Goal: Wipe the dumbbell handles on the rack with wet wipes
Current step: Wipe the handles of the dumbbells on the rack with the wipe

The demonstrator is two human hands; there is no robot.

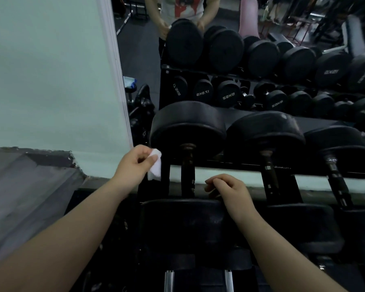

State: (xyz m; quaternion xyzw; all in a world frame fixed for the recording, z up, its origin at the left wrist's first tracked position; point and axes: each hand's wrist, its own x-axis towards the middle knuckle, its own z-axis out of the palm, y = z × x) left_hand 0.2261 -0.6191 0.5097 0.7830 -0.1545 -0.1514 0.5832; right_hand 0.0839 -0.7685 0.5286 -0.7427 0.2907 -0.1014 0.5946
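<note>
My left hand [135, 163] pinches a white wet wipe [155, 166] just left of the leftmost dumbbell's dark handle [187, 171], apart from it. That black dumbbell [188, 127] lies on the top rail of the rack [230, 163]. My right hand [228, 191] hovers with curled fingers over the near head of the same dumbbell [183, 220], right of the handle; it holds nothing that I can see. Two more dumbbell handles [270, 175] [335, 175] lie further right on the rack.
A mirror [261, 60] behind the rack reflects the dumbbells and a person's torso. A pale green wall [51, 70] stands to the left, with a grey ledge [30, 171] below it. Lower dumbbells with chrome handles [169, 279] show at the bottom edge.
</note>
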